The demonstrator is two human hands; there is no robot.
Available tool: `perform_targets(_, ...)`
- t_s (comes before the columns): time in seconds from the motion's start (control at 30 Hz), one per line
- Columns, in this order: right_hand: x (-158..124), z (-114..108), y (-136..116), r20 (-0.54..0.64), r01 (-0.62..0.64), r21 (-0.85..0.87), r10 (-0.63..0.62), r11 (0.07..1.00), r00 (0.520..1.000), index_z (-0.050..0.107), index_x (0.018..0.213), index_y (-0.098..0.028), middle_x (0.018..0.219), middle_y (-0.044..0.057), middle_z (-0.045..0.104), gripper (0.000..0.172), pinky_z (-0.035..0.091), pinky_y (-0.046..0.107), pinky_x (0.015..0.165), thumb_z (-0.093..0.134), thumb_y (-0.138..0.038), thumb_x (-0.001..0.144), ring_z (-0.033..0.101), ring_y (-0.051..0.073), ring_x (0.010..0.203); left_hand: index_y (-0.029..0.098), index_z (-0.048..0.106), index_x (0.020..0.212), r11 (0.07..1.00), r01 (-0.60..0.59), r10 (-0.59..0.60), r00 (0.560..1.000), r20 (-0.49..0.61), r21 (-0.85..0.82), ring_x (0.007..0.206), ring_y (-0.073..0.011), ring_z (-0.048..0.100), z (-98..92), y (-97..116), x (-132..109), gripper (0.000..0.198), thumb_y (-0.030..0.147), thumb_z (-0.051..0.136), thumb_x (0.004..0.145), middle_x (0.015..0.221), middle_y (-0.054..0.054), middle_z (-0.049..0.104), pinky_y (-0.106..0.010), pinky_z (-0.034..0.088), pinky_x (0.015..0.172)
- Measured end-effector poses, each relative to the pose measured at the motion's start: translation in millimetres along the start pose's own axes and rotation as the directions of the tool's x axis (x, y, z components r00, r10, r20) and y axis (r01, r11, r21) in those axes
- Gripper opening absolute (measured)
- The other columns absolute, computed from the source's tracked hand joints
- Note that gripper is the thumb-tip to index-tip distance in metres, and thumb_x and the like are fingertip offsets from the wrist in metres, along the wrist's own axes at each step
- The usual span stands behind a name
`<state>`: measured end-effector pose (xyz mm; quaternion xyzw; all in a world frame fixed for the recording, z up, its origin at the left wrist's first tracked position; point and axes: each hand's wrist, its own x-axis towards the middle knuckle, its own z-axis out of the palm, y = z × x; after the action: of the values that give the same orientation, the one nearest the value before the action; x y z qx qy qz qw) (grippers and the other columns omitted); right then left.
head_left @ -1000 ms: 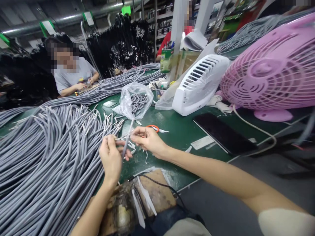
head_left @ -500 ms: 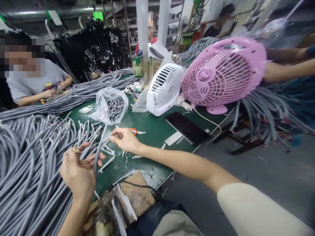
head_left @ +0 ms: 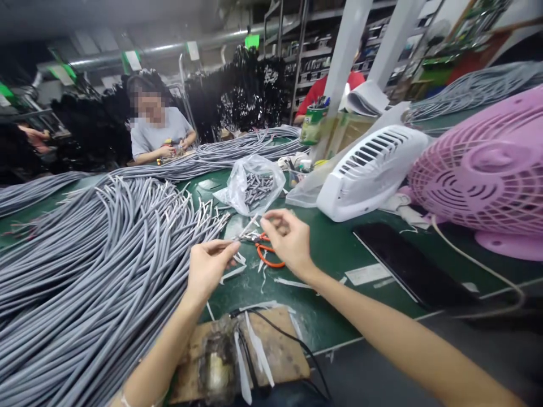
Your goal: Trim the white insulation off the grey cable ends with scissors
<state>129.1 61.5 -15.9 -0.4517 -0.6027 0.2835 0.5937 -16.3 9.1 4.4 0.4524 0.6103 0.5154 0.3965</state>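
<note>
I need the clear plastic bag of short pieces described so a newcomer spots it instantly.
Find the heap of long grey cables on the green tabletop. Between its pale-tipped ends and the white slatted unit, just beyond the right hand, sits a crumpled clear bag. Unlike the plastic film beside that unit, it gapes open, showing a pile of short grey pieces.

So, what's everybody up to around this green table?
Someone is working with bare hands: the left hand pinches a thin, pale piece, perhaps a cable end, while the right hand is beside its far end, its contact unclear. Orange-handled scissors lie just below the right hand. A big heap of grey cables lies to the left, and a clear plastic bag holds short grey pieces. Across the table sits a co-worker.
</note>
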Motion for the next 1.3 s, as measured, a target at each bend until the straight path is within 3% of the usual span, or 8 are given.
perform_targets(0.1,-11.5,2.9,-7.6,0.22,-0.018,0.057,0.005,0.998,0.976,0.064,0.07,-0.014,0.049,-0.003,0.045,0.018,0.026,0.019,0.038,0.055,-0.029,0.069,0.032,0.006,0.04,0.014,0.068,0.066,0.961,-0.226,0.244,0.964,-0.109,0.159,0.051,-0.0122,0.057,-1.6,-2.7,-4.8,0.014,0.027,0.07,0.06,0.058,-0.001,0.065,-0.022,0.044,0.051)
perform_targets(0.23,-13.6,3.2,-10.5,0.414,-0.141,0.195,0.049,0.971,0.909,0.065,0.072,-0.012,0.048,-0.002,0.047,0.021,0.025,0.02,0.037,0.053,-0.029,0.068,0.031,0.006,0.039,0.017,0.064,0.065,0.771,-0.493,0.567,0.82,-0.083,0.403,0.056,-0.0107,0.056,-2.1,-4.6,-10.9,0.006,0.021,0.063,0.07,0.062,0.001,0.062,-0.02,0.041,0.051)
perform_targets(0.43,-12.6,0.1,-15.6,0.464,-0.233,0.288,0.078,0.929,0.882,0.061,0.058,-0.013,0.051,0.001,0.052,0.027,0.03,0.021,0.041,0.052,-0.036,0.07,0.041,0.008,0.044,0.017,0.06,0.066,0.585,-0.611,0.719,0.695,0.006,0.533,0.05,-0.0087,0.05,-1.2,-2.3,-16.8,0.009,0.015,0.058,0.075,0.059,0.002,0.056,-0.019,0.039,0.048)
perform_targets(0.57,-16.5,0.7,-13.7,0.461,-0.199,0.201,0.087,0.959,0.883,0.065,0.072,-0.013,0.055,0.0,0.056,0.028,0.028,0.021,0.039,0.057,-0.04,0.068,0.038,0.007,0.041,0.018,0.059,0.067,0.562,-0.624,0.732,0.681,0.026,0.543,0.051,-0.0091,0.051,-1.0,-2.0,-15.8,0.01,0.014,0.058,0.076,0.06,0.002,0.056,-0.019,0.039,0.049)
perform_targets(0.73,-17.3,-7.4,-13.1,0.267,0.228,-0.197,-0.171,0.954,0.948,0.058,0.074,-0.016,0.052,-0.002,0.052,0.029,0.031,0.022,0.048,0.058,-0.046,0.074,0.044,0.01,0.046,0.018,0.066,0.079,0.562,-0.616,0.72,0.692,0.04,0.552,0.049,-0.009,0.048,-1.5,-2.7,-14.4,0.01,0.015,0.058,0.077,0.058,0.003,0.053,-0.019,0.038,0.047)
perform_targets(0.93,-14.5,-15.6,-15.3,0.281,0.605,-0.509,-0.546,0.613,0.789,0.053,0.071,-0.016,0.058,0.002,0.057,0.034,0.028,0.026,0.057,0.035,-0.033,0.094,0.048,0.013,0.055,0.018,0.07,0.088,0.533,-0.628,0.737,0.674,0.054,0.567,0.049,-0.0082,0.045,-1.6,-2.9,-14.0,0.016,0.016,0.059,0.077,0.057,0.003,0.048,-0.019,0.037,0.047)
perform_targets(1.1,-14.0,-14.5,-13.8,0.293,0.674,-0.504,-0.626,0.541,0.722,0.052,0.067,-0.016,0.059,0.002,0.057,0.034,0.025,0.028,0.058,0.036,-0.029,0.094,0.044,0.014,0.057,0.018,0.07,0.087,0.528,-0.632,0.739,0.671,0.061,0.568,0.048,-0.0079,0.044,-1.4,-3.7,-14.2,0.015,0.016,0.059,0.077,0.057,0.004,0.046,-0.019,0.037,0.047)
perform_targets(1.3,-14.0,-14.1,-12.1,0.316,0.67,-0.413,-0.592,0.617,0.741,0.052,0.069,-0.017,0.06,0.001,0.057,0.03,0.026,0.029,0.06,0.04,-0.03,0.093,0.044,0.014,0.058,0.02,0.07,0.087,0.549,-0.621,0.72,0.691,0.06,0.559,0.048,-0.0083,0.044,-1.0,-4.0,-16.0,0.015,0.017,0.059,0.077,0.057,0.003,0.048,-0.019,0.037,0.047)
